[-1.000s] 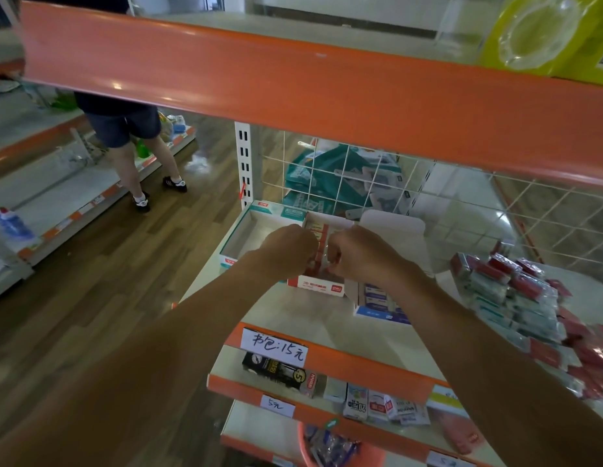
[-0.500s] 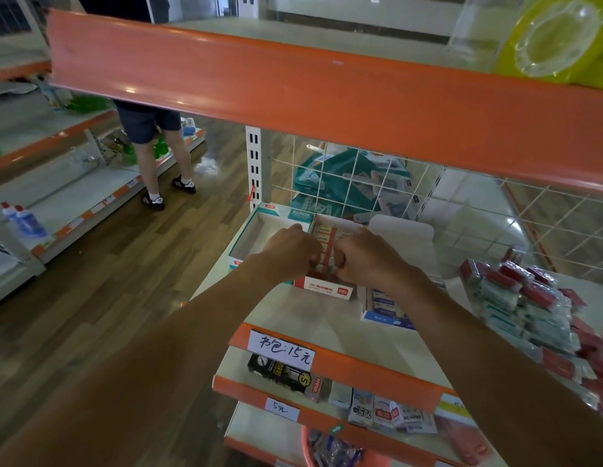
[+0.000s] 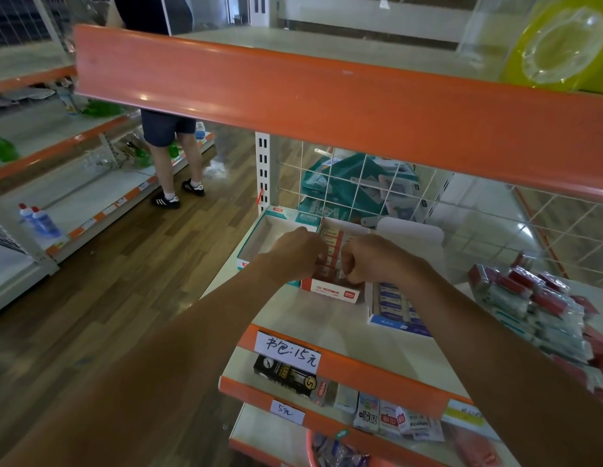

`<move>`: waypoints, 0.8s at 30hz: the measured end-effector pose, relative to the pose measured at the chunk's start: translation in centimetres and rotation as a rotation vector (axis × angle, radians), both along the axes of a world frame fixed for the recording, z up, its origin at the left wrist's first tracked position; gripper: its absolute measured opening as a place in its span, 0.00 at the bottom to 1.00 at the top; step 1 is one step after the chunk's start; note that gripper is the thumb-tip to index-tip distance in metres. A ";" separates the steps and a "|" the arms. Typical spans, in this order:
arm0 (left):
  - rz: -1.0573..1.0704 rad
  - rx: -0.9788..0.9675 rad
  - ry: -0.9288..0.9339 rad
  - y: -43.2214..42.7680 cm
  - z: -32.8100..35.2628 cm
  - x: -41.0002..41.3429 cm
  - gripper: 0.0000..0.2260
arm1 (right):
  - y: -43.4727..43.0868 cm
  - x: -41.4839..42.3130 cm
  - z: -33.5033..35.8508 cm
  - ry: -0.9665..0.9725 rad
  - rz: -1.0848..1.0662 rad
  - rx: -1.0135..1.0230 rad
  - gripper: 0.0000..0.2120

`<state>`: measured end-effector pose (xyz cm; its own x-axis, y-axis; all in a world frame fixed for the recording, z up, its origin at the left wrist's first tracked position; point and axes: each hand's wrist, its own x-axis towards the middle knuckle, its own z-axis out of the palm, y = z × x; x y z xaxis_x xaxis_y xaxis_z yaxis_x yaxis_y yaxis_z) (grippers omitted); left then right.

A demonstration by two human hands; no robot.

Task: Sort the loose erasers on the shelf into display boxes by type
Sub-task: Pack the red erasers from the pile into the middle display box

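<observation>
A red-and-white display box [image 3: 333, 293] stands on the shelf with a row of red erasers [image 3: 332, 246] inside. My left hand [image 3: 298, 251] curls onto the left of that row. My right hand [image 3: 364, 259] is curled at its right near end, thumb and fingers pinched together; the fingertips of both hands are hidden. An empty teal box [image 3: 259, 237] sits to the left. To the right is a blue box [image 3: 394, 305] holding white-and-blue erasers. A heap of loose wrapped erasers [image 3: 536, 305], red and pale, lies at the far right.
The orange edge of the upper shelf [image 3: 327, 96] hangs low over the boxes, and wire mesh [image 3: 360, 183] closes the back. A person [image 3: 168, 156] stands in the aisle at left. Small packets [image 3: 377, 412] line the lower shelf.
My two hands have drawn closer together over the red box and sit a little nearer its front. The person in the aisle has shifted right in view.
</observation>
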<state>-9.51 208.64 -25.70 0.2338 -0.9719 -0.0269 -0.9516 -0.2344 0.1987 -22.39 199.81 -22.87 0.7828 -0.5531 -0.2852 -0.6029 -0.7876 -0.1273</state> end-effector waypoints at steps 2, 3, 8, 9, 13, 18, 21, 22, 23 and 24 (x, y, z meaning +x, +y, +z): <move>0.002 -0.002 -0.002 0.1 -0.1 0.0 0.12 | 0.0 0.0 0.2 0.014 0.001 0.001 0.04; 0.004 -0.006 -0.001 0.2 -0.1 0.0 0.12 | 0.0 0.0 0.3 0.015 0.003 -0.004 0.04; -0.016 -0.045 0.011 0.5 -0.3 0.2 0.12 | 0.1 -0.1 0.2 0.002 0.012 -0.056 0.04; -0.015 -0.047 0.023 0.5 -0.4 0.2 0.11 | 0.2 -0.1 0.1 -0.005 0.011 -0.062 0.04; -0.014 -0.057 0.042 0.4 -0.5 0.5 0.11 | 0.2 -0.3 0.1 -0.039 -0.007 -0.077 0.04; -0.023 -0.052 0.073 0.3 -0.5 0.6 0.12 | -0.1 0.0 -0.9 -0.013 -0.007 -0.051 0.02; -0.026 -0.039 0.097 0.3 -0.5 0.8 0.12 | -0.4 0.3 -1.2 0.011 -0.014 -0.047 0.04; -0.028 -0.038 0.104 0.3 -0.5 0.9 0.12 | -0.6 0.4 -1.1 0.015 -0.014 -0.041 0.04; -0.028 -0.041 0.110 0.2 -0.6 0.9 0.12 | -0.6 0.3 -1.0 0.016 -0.017 -0.032 0.04; -0.028 -0.047 0.109 0.1 -0.7 0.9 0.12 | -0.7 0.2 -0.9 0.013 -0.024 -0.021 0.04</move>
